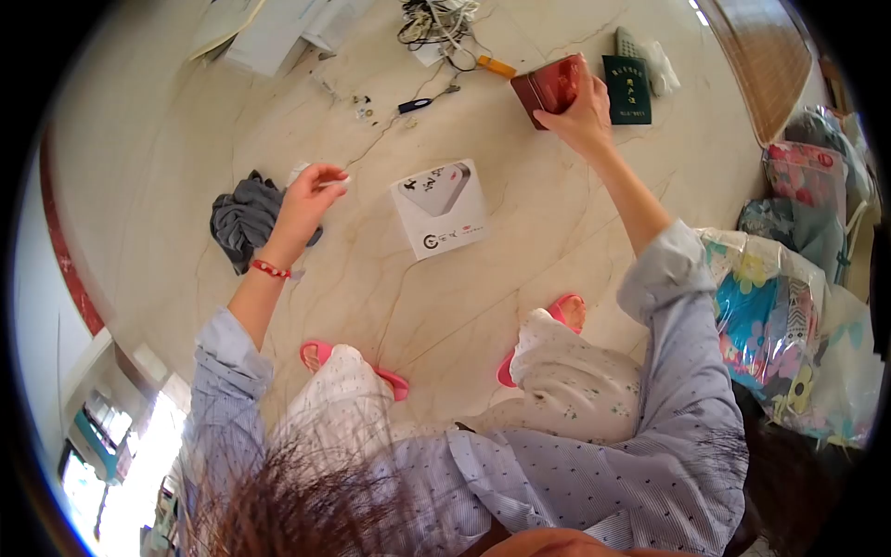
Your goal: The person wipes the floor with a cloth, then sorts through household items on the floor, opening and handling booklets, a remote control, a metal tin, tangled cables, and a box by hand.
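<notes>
My left hand (pixel 314 200) is closed on a small white thing (pixel 342 182) that shows past its fingertips, above a crumpled grey cloth (pixel 249 218) on the floor. My right hand (pixel 583 113) grips the right side of a dark red box (pixel 548 88), its fingers over the edge. Just right of that hand lies a dark green booklet (pixel 627 90). Between my hands, nearer to me, a white box (pixel 440 210) with black print rests on the floor.
Tangled cables (pixel 436 28) and an orange item (pixel 497 67) lie at the top. A black stick-like item (pixel 415 106) and small bits sit below them. White boxes (pixel 278 37) are top left. A remote (pixel 628 42) lies behind the booklet. Plastic bags (pixel 780 325) stand at right.
</notes>
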The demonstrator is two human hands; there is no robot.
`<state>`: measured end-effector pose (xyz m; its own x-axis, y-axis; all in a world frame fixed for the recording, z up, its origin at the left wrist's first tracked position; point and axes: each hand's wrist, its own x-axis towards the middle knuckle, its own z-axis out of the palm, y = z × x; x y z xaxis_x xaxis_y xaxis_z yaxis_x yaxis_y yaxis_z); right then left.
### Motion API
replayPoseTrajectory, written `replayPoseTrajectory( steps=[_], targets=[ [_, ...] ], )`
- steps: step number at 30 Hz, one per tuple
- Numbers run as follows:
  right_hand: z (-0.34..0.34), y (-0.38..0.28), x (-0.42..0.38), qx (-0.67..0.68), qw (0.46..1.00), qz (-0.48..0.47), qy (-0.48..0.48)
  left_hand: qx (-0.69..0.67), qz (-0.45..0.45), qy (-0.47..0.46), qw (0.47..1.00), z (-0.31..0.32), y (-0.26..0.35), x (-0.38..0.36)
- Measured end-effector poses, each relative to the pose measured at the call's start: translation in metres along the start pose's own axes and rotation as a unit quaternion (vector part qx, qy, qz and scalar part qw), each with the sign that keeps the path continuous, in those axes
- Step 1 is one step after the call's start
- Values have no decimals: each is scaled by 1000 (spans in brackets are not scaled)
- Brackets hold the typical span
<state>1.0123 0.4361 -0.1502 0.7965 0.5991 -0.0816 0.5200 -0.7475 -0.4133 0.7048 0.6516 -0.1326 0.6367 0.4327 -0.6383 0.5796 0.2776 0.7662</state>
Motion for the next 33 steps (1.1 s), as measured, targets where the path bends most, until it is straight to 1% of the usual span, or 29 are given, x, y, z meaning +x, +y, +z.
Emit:
replayPoseTrajectory(
  steps=[1, 2, 3, 4, 5, 6, 7, 8, 9, 10, 11, 13, 14, 15, 16, 17, 19, 20, 22, 23, 24, 25, 26, 27, 29, 31, 33],
  targets=[
    [-4, -3, -5, 81, 995, -52, 1, 71, 49, -8, 996, 2, -1, 4],
    [-8, -9, -11, 130, 987, -93, -25, 142, 96, -15, 985, 6, -2, 5],
    [-11, -20, -17, 135, 985, -99, -34, 179, 138, -23, 974, 15, 8, 2],
    [-13, -31, -22, 178, 971, -141, -76, 217, 179, -29, 959, 26, 19, -1],
    [-16, -42, -26, 223, 950, -183, -119, 254, 267, -44, 929, 32, 19, 7],
    [-16, -54, -31, 249, 935, -198, -156, 289, 350, -59, 889, 38, 19, 14],
    [-19, -68, -35, 255, 931, -204, -164, 296, 373, -60, 877, 49, 29, 12],
    [-23, -81, -40, 228, 923, -243, -191, 301, 396, -62, 865, 57, 40, 9],
    [-24, -91, -44, 198, 914, -281, -216, 303, 390, -56, 868, 61, 44, 10],
    [-23, -99, -49, 184, 909, -311, -209, 278, 385, -70, 877, 65, 45, 10],
    [-23, -105, -53, 186, 907, -312, -214, 253, 382, -85, 885, 65, 45, 9],
    [-24, -114, -58, 163, 902, -321, -237, 246, 380, -81, 888, 62, 41, 5],
    [-23, -115, -58, 164, 901, -321, -240, 237, 362, -79, 898, 60, 38, 2],
    [-22, -117, -58, 169, 893, -342, -241, 228, 345, -77, 907, 59, 36, 0],
    [-21, -118, -59, 174, 883, -360, -244, 228, 342, -77, 908, 58, 34, -1],
    [-21, -118, -58, 176, 883, -360, -246, 223, 354, -68, 906, 57, 32, -3],
    [-23, -116, -51, 266, 855, -318, -311, 221, 368, -57, 901, 54, 30, -5],
    [-22, -114, -49, 267, 855, -319, -311, 214, 366, -55, 904, 52, 28, -6],
    [-16, -107, -45, 326, 824, -315, -341, 207, 362, -55, 907, 52, 21, -9],
    [-13, -100, -41, 327, 825, -312, -341, 201, 360, -51, 910, 53, 18, -11],
    [-8, -92, -32, 454, 772, -219, -386, 195, 360, -46, 911, 53, 16, -11],
    [-5, -83, -25, 569, 697, -120, -419, 196, 361, -48, 911, 52, 14, -11],
    [-5, -75, -20, 598, 682, -94, -411, 196, 364, -40, 910, 52, 11, -11],
    [-4, -67, -15, 599, 681, -91, -411, 195, 366, -32, 909, 51, 8, -12],
    [-4, -53, -9, 643, 651, -16, -403, 213, 375, -19, 902, 48, 4, -14],
    [-2, -43, -10, 651, 649, -2, -394, 232, 387, -4, 892, 48, 3, -16],
    [0, -37, -11, 662, 643, 46, -383, 251, 407, 11, 878, 48, 3, -17]
  ],
)
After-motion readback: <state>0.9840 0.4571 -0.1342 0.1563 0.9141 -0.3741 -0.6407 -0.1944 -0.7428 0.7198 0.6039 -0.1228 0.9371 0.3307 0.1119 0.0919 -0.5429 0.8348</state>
